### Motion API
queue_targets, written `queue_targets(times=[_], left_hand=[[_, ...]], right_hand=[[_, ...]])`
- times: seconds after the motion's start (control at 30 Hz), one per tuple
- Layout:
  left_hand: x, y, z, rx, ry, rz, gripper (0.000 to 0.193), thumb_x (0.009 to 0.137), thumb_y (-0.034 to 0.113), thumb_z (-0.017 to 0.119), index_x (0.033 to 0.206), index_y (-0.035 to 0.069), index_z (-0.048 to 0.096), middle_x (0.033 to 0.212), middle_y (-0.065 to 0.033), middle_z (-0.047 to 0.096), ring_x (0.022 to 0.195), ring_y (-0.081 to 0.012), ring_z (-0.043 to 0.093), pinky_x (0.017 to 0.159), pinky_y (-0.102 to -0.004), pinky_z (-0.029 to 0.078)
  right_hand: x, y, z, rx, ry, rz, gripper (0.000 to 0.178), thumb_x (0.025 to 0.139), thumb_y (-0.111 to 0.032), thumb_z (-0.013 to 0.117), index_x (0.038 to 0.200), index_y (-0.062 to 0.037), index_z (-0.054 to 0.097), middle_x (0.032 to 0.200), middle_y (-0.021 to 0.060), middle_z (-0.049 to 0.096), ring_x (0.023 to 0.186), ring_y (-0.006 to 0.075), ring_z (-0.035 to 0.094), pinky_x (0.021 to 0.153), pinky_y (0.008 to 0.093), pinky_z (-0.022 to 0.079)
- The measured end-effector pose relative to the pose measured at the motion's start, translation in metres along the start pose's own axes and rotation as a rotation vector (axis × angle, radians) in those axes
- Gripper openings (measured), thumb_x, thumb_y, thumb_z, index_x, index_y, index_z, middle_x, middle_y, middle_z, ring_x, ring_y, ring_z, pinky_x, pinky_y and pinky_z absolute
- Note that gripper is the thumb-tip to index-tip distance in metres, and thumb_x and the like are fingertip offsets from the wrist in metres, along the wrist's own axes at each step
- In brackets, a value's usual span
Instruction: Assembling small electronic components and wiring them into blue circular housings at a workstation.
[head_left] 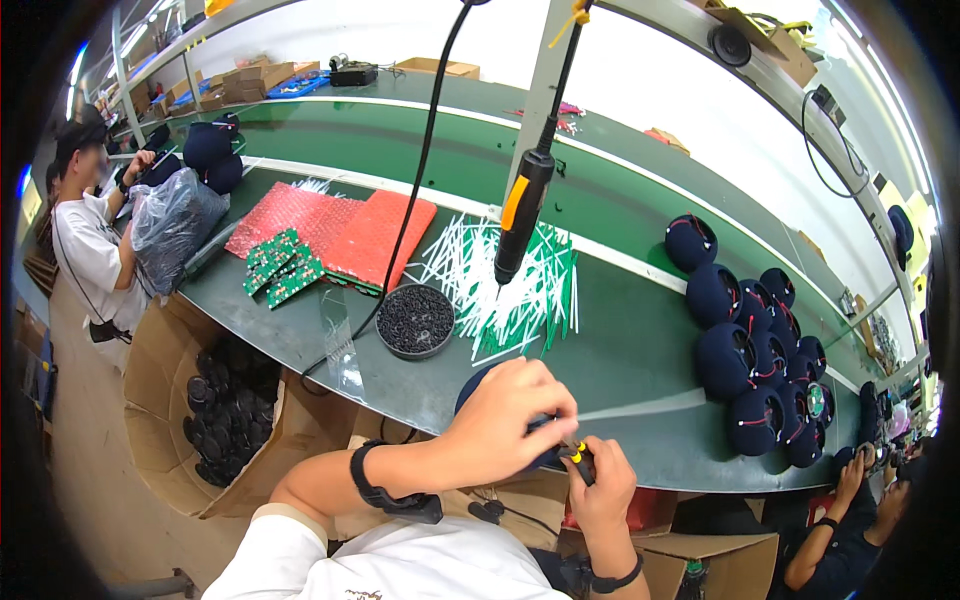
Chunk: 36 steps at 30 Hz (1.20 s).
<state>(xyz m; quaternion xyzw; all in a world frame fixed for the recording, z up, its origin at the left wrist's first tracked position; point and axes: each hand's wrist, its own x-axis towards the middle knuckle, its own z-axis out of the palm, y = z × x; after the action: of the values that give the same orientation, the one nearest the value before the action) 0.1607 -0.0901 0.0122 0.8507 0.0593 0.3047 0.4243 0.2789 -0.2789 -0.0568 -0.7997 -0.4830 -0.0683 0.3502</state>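
Head cam: both hands close together at near edge of bench (pixel 625 350).
L hand (pixel 508 415): fingers curled in; can't tell what, if anything, they pinch.
R hand (pixel 603 487): fingers wrapped round blk/yellow hand tool (pixel 580 458), tip just by L fingertips.
Navy round shell (pixel 467 389): partly hidden behind L fingers.
Pale strip (pixel 650 406): blurred, runs right from fingers.
White sticks (pixel 480 260): beyond L fingers, hanging driver (pixel 525 215) above.
Dish (pixel 416 320) of small blk bits: beyond, left of L fingers.
Shell grp (pixel 725 360): navy, w/ red wires, right of R fingers.
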Motion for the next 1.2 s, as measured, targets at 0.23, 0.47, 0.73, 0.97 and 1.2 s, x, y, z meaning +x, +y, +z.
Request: queue_targets(times=[0.23,0.47,0.73,0.97,1.2], left_hand=[[-0.01,-0.046,-0.068,0.408,0.149,-0.365,0.01,0.086,0.014,0.074,0.085,0.005,0.072,0.073,-0.0116,0.068,0.069,-0.0262,0.069,0.064,-0.0393,0.053],[0.025,-0.099,-0.059,0.853,-0.063,-0.477,0.023,0.086,0.028,0.068,0.086,0.006,0.074,0.082,-0.0182,0.073,0.08,-0.0385,0.072,0.071,-0.0524,0.057],[0.053,-0.107,-0.039,0.687,0.004,-0.47,0.027,0.088,0.024,0.069,0.104,0.003,0.072,0.093,-0.023,0.073,0.09,-0.0409,0.072,0.077,-0.0518,0.057],[-0.028,-0.082,-0.056,0.425,0.179,-0.242,0.023,0.092,0.019,0.07,0.111,0.007,0.068,0.094,-0.0156,0.072,0.084,-0.0351,0.072,0.072,-0.0481,0.056],[-0.086,-0.09,-0.027,0.193,0.111,-0.326,0.016,0.091,0.017,0.071,0.105,0.009,0.07,0.091,-0.009,0.071,0.073,-0.0317,0.069,0.064,-0.0431,0.055]], right_hand=[[0.011,0.042,-0.015,-0.303,0.019,0.189,0.051,0.082,-0.025,0.082,0.123,-0.0002,0.064,0.113,0.0182,0.058,0.105,0.0377,0.059,0.09,0.0468,0.048],[0.03,0.076,-0.005,-0.515,0.081,0.024,0.045,0.083,-0.02,0.08,0.122,-0.002,0.066,0.118,0.0163,0.06,0.114,0.0374,0.056,0.104,0.0522,0.041],[0.026,-0.025,-0.018,0.075,-0.239,-0.204,0.069,0.066,-0.023,0.094,0.13,-0.0122,0.068,0.096,0.0106,0.061,0.079,0.0271,0.061,0.068,0.0358,0.053],[0.039,-0.033,-0.018,0.042,-0.298,-0.229,0.052,0.067,-0.025,0.093,0.11,-0.0105,0.069,0.08,0.0073,0.052,0.067,0.0245,0.055,0.061,0.0359,0.048],[0.126,0.004,-0.029,0.131,-0.017,-0.142,0.053,0.061,-0.009,0.094,0.1,-0.0015,0.06,0.073,0.0043,0.046,0.065,0.0162,0.045,0.06,0.0311,0.043]])
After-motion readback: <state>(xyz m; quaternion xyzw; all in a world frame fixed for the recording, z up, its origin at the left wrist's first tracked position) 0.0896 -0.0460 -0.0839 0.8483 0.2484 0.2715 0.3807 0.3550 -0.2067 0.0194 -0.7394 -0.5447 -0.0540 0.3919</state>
